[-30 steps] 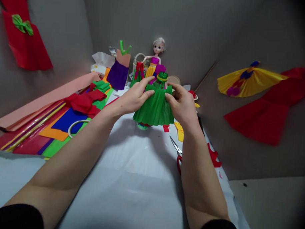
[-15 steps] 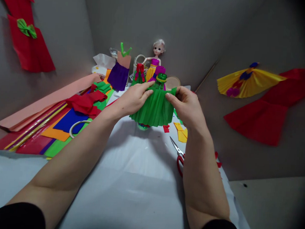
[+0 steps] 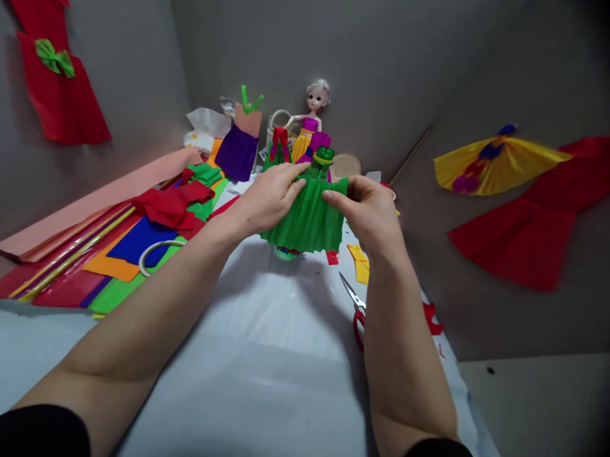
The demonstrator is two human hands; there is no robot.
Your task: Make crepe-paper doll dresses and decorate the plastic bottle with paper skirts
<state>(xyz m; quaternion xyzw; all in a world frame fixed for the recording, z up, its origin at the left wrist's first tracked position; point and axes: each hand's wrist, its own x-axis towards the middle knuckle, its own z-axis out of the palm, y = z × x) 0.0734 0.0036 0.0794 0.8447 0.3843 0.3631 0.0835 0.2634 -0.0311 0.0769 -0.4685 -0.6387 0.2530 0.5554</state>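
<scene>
A clear bottle with a green cap (image 3: 325,153) stands upright on the white-covered table. Pleated green crepe paper (image 3: 305,222) hangs like a skirt around the front of its body, hiding most of it. My left hand (image 3: 276,195) presses the paper's upper left edge against the bottle, thumb in front and fingers reaching behind the neck. At the upper right corner, my right hand (image 3: 368,207) pinches the paper between thumb and fingers. Red-handled scissors (image 3: 353,293) lie by my right forearm, which partly covers them.
Colourful paper sheets, a pink paper roll (image 3: 106,198) and a ring of white tape (image 3: 146,255) lie on the left. Behind the bottle stand a doll (image 3: 313,115) and a purple paper dress (image 3: 238,149). Yellow scraps (image 3: 358,262) lie to the right; paper dresses hang on the walls.
My right hand has moved slightly left, bringing the right edge of the green paper closer in to the bottle. My left hand stays in about the same place.
</scene>
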